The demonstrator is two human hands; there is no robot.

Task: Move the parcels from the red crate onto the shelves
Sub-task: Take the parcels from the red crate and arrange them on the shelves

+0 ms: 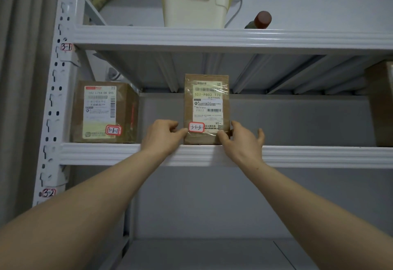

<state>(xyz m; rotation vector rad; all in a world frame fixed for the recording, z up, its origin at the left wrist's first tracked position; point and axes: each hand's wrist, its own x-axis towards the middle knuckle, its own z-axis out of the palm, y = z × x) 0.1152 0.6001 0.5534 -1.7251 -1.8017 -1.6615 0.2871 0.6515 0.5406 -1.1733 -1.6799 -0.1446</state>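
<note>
Probably a parcel storeroom, numbered metal shelving [297, 155], labelled cardboard parcels [102, 112]

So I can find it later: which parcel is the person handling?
Look at the white metal shelving rack, shelf under the 3-1 tag. Mid-shelf, the left hand and right hand grip a narrow upright brown cardboard parcel. Its red-bordered sticker reads 3-1-3, unlike the wider brown 3-1-1 box at left.

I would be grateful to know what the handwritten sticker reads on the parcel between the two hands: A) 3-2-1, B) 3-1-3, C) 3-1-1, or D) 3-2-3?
B: the red-bordered sticker on the upright parcel gripped by the left hand and right hand reads 3-1-3; 3-1-1 marks the box to its left.
</note>
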